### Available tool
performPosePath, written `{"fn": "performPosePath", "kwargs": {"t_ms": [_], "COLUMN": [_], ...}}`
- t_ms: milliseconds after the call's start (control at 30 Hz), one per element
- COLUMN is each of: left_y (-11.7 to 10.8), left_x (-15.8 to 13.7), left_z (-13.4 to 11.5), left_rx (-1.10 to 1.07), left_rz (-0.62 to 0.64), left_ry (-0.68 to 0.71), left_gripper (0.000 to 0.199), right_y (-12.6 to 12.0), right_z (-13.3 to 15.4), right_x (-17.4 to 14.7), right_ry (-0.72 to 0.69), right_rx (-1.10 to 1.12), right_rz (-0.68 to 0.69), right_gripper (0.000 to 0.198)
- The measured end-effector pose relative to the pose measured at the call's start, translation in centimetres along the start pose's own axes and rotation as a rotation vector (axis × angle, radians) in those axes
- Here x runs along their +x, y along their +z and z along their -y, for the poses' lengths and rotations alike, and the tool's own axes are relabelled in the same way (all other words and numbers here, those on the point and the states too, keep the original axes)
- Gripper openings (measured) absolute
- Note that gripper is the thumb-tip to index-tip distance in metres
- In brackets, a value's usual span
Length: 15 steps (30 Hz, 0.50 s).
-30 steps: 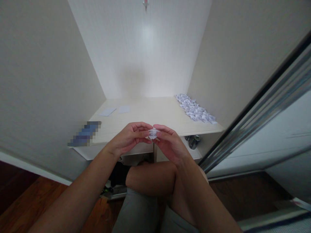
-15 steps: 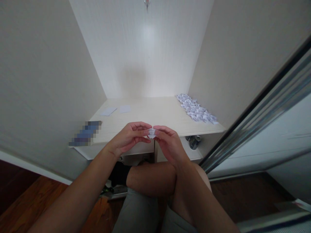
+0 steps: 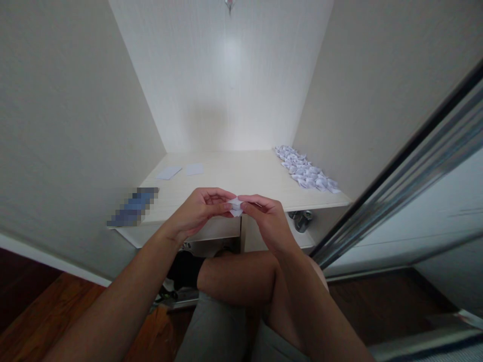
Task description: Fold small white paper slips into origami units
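A small folded piece of white paper is pinched between my two hands, just in front of the shelf's front edge. My left hand grips its left side between thumb and fingers. From the right, my right hand holds the other side the same way. Creases and pointed corners show on the paper, but its exact folded form is too small to make out. Flat white paper sheets lie on the left of the shelf, with another white sheet beside them.
Many folded white paper pieces lie in rows along the right of the pale shelf. A pixelated blue item rests at the left edge. Cans stand in the compartment below. A metal-edged sliding door is at right.
Both hands stay in nearly the same place. The paper between them now shows more of its surface, and the fingers have shifted slightly around it.
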<state>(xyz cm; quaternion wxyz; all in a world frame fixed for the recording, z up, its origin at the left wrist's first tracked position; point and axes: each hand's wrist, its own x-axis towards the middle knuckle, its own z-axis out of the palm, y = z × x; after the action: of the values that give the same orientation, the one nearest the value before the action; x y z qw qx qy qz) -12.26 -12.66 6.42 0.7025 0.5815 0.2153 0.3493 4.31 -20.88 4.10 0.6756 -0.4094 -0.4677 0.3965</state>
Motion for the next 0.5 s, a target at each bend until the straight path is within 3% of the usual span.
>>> {"fn": "performPosePath", "kwargs": {"t_ms": [333,500], "left_y": [-0.93,-0.77], "left_x": [-0.01,0.09], "left_z": [0.14,0.3], "left_rx": [0.002,0.0], "left_rz": [-0.077,-0.132], "left_ry": [-0.124,-0.092], "left_gripper": [0.032,0.03], "right_y": [-0.69,-0.33], "right_z": [-0.06,-0.14], "right_x": [0.7,0.48], "right_ry": [0.019,0.046], "right_rx": [-0.123,-0.096], "right_rz": [-0.027,-0.025], "right_gripper": [0.012,0.018]}}
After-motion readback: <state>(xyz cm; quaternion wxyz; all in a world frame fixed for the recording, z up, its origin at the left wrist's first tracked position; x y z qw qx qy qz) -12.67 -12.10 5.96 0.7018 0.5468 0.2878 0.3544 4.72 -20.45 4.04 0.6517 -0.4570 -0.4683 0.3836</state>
